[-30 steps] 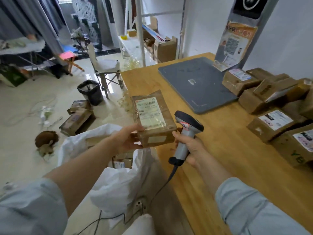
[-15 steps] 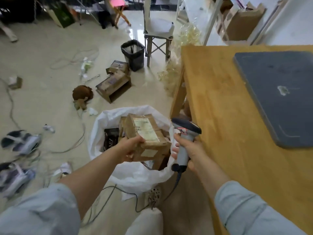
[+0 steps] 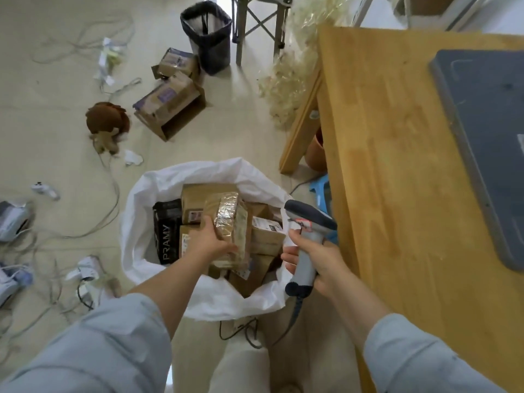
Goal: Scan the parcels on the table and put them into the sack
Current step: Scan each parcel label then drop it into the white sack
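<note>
Pale floor tiles fill the left and middle of the view, strewn with loose cables, a brown plush toy and cardboard boxes, with a black bin at the far edge. Along the right runs a wooden table with a grey mat on its right part. Just left of the table's near end stands the white sack, its mouth open and packed with brown parcels and a black package printed PRAMY.

The left hand reaches over the sack's mouth and grips a taped parcel, fingers curled round its near end. It is tilted among the others in the sack; whether it rests on them cannot be told.

The right hand, between sack and table edge, is wrapped round the handle of a grey scanner, whose dark head points far and left. Its cord hangs from the handle's base.
</note>
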`<state>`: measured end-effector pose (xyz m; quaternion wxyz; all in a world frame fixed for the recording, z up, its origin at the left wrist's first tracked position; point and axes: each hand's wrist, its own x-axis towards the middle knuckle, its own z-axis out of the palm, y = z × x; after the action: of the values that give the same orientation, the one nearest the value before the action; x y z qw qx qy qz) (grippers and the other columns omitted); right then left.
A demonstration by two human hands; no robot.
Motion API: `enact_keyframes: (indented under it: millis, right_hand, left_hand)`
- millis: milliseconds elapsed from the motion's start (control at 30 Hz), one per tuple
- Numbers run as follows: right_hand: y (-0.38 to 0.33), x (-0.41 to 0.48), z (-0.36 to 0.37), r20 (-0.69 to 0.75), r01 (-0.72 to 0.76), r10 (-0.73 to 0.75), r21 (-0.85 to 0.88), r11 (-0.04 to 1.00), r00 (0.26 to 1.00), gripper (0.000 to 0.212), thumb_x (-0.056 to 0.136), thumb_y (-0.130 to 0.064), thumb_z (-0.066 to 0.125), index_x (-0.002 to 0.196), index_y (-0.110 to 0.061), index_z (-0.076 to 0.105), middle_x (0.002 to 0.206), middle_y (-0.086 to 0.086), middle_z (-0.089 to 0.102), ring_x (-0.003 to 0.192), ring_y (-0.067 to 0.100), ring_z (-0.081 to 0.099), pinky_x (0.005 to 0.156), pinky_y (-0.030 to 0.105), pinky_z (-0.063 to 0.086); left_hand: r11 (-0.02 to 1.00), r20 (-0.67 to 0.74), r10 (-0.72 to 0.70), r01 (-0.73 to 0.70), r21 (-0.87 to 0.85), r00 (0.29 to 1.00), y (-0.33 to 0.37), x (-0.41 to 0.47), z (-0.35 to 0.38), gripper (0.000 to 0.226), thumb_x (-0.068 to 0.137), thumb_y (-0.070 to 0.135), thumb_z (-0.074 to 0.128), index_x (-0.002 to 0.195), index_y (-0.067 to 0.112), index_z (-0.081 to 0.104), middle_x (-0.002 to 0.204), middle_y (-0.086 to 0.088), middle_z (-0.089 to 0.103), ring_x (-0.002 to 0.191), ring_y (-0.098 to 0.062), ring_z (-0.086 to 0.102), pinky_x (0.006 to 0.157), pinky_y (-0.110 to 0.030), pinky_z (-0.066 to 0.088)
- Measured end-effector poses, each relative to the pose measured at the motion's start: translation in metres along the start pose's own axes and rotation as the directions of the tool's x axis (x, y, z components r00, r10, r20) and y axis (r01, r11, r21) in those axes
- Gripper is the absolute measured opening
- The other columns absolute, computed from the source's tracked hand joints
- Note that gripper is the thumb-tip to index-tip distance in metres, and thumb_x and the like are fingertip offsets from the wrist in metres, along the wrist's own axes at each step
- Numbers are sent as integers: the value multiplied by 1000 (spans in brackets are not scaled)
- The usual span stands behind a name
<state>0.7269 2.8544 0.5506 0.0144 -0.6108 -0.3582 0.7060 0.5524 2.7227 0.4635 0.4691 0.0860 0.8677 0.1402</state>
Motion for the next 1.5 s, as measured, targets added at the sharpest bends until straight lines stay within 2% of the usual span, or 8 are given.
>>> enact_keyframes:
  millis: [133,267,467,600,867,1067,1300,1500]
  right_hand:
    - [-4,11,-1,8,-4,4,14,1000,1000,35,77,-25,78,102,-5,64,81,14,69,70,23,68,67,35,57]
    - [-8,15,-4,14,-6,6,-6,1000,1000,37,77,-27,78,105,-7,64,86,14,71,76,25,69,72,37,58]
    - [-12,16,-5,36,-3,3,-19,1000,999,38,79,-27,76,107,-6,63,84,14,71,73,23,69,69,35,59]
    - [-13,5,-6,53,21,-21,-5,1000,998,34,82,-28,73,106,-6,63,81,14,72,68,23,69,64,33,58]
    - [-20,-48,-30,40,81,-85,97,992,996,37,84,-35,71,99,-3,60,65,12,69,56,21,65,61,33,57]
    - [-3,-117,-91,-31,170,-168,273,947,985,26,85,-30,71,91,-7,60,61,10,62,43,16,55,48,26,48]
    - [49,-208,-226,-217,306,-220,558,771,951,21,82,-24,73,89,-8,62,58,7,58,42,15,50,46,25,43]
    - [99,-277,-332,-397,422,-180,695,581,900,13,82,-8,68,76,-8,58,52,6,57,42,15,47,46,24,43]
  left_hand:
    - [997,20,-76,75,22,997,-1,25,8,123,54,52,86,147,23,12,132,-19,45,114,-38,51,97,-47,48]
    - [991,78,-120,124,-45,990,-1,31,13,118,60,38,88,147,17,12,133,-19,46,119,-38,49,100,-49,47]
    - [998,10,-62,62,33,998,-5,25,22,108,69,41,83,145,19,9,134,-18,47,115,-35,56,95,-47,50]
    - [998,-28,-60,60,17,998,7,12,21,115,68,42,83,150,16,6,146,-21,33,129,-39,43,104,-50,43]
    - [960,-184,275,-258,114,944,87,-63,17,90,83,37,71,152,20,16,151,-17,29,137,-33,35,108,-47,39]
    - [806,-165,566,-500,317,808,142,-163,44,61,91,30,61,142,9,35,142,-15,40,129,-31,40,102,-38,38]
    - [560,25,781,-717,414,624,190,-287,144,65,94,32,56,150,15,27,152,-7,30,132,-27,39,106,-39,38]
    - [370,188,859,-831,415,476,218,-381,246,64,94,29,57,150,14,29,152,-8,31,132,-26,41,104,-34,36]
